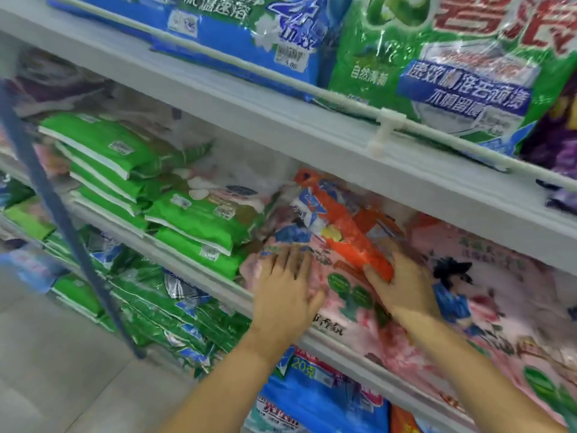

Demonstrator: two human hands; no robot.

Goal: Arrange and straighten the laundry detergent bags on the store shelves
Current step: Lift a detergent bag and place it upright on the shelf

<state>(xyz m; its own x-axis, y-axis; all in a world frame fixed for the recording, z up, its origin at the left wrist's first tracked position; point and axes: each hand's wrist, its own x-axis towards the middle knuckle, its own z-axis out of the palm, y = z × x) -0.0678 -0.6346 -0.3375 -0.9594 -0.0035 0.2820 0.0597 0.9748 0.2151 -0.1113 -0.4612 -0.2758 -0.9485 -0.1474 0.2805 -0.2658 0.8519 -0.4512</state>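
fingers (372,274) of right hand (406,287) hold crinkly orange bag (346,232) atop pink bag (340,320)

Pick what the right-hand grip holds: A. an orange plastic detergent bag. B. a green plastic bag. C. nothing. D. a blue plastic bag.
A: the right-hand grip curls round the near end of the orange plastic detergent bag, which lies atop a pink flowered plastic bag.
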